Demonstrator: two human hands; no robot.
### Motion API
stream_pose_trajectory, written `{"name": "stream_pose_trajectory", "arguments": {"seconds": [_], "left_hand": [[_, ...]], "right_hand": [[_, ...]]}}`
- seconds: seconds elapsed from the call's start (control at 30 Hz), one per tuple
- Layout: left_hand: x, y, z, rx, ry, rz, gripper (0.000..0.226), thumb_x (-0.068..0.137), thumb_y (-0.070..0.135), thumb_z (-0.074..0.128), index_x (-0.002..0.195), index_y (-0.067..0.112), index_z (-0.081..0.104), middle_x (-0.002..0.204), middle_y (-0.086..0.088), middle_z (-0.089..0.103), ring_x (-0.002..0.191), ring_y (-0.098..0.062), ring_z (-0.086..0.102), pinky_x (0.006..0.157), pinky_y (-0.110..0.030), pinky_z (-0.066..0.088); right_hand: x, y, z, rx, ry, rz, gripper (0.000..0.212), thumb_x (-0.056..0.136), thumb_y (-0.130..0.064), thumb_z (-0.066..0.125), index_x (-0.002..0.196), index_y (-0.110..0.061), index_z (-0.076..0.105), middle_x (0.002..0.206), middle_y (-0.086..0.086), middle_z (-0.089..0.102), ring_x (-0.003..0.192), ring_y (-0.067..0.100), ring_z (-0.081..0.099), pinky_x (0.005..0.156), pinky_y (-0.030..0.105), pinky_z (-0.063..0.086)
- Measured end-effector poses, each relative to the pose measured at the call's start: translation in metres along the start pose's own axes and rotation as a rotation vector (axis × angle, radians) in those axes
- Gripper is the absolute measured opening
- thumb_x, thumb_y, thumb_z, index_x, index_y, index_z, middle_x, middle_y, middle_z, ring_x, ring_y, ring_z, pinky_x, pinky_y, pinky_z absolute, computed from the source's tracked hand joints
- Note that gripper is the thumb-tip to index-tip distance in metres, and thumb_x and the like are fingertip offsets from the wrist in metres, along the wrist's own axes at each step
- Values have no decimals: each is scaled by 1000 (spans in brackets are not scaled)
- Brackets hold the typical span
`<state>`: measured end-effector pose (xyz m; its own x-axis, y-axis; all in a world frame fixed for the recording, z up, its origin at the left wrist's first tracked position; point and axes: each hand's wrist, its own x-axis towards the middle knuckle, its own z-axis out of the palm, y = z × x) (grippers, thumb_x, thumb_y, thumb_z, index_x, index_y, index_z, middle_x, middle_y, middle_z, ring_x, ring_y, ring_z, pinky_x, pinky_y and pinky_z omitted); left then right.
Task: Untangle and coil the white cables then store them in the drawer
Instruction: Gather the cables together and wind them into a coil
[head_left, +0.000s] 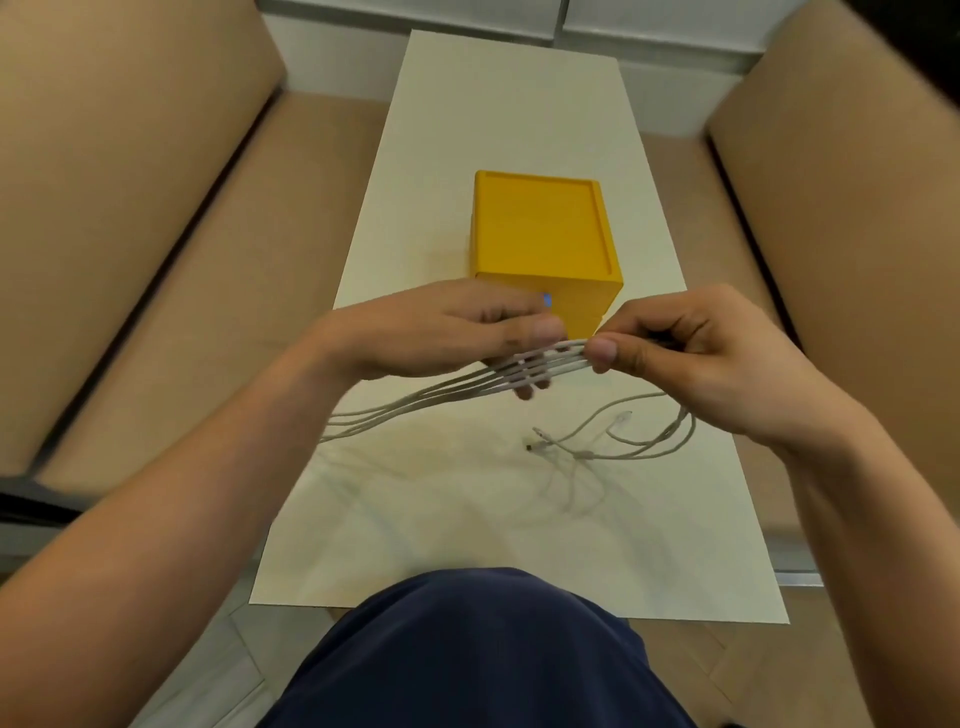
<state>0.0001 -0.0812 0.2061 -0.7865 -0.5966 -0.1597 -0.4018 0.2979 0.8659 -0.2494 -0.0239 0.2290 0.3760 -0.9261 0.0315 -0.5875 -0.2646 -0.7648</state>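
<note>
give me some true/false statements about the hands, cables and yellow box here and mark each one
1. The left hand and the right hand both grip the white cables. True.
2. The cables already lie inside the yellow drawer box. False: they are held outside it, in front of it.
3. Several strands run side by side from the hands toward the table's left edge. True.
4. The plug ends hang left of the left hand. False: they are below the right hand.
5. The box stands on a tan sofa. False: it stands on the cream table.
</note>
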Motion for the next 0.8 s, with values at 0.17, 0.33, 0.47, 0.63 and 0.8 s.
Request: {"name": "stream_pose_trajectory", "arguments": {"seconds": [0.17, 0.33, 0.47, 0.63, 0.8], "left_hand": [[9, 13, 15, -146, 81, 23, 29, 106, 34, 54, 102, 11, 70, 76, 2, 64, 59, -10, 53, 56, -27, 43], [16, 25, 14, -94, 94, -33, 33, 105, 39, 56, 92, 14, 74, 65, 5, 58, 55, -7, 43, 49, -22, 33], [14, 29, 9, -94, 126, -12, 32, 104, 33, 58, 86, 12, 73, 59, 5, 53, 55, -9, 39, 49, -22, 30], [11, 28, 13, 19, 124, -42, 29, 103, 30, 60, 79, 19, 72, 55, 11, 50, 55, -9, 40, 53, -25, 33], [12, 24, 15, -6, 195, -41, 27, 100, 34, 65, 78, 23, 74, 56, 9, 51, 59, -12, 44, 57, -31, 33]], "right_hand": [[-4, 0, -5, -56, 45, -9, 23, 90, -47, 66, 86, -28, 77, 56, 7, 53, 51, 19, 36, 49, 28, 29], [-6, 6, -6, -41, 157, -5, 25, 87, -52, 69, 85, -29, 78, 64, 5, 64, 55, 24, 46, 51, 38, 34], [-12, 22, -12, 167, 26, 6, 22, 96, -41, 69, 97, -21, 77, 81, 10, 73, 63, 34, 50, 58, 45, 44], [-16, 30, -21, 243, -198, 152, 22, 96, -22, 61, 112, -9, 69, 104, 7, 78, 83, 21, 70, 81, 37, 57], [-14, 19, -27, 55, -29, 99, 11, 99, -23, 63, 102, -21, 74, 91, -3, 75, 79, 15, 73, 78, 38, 59]]}}
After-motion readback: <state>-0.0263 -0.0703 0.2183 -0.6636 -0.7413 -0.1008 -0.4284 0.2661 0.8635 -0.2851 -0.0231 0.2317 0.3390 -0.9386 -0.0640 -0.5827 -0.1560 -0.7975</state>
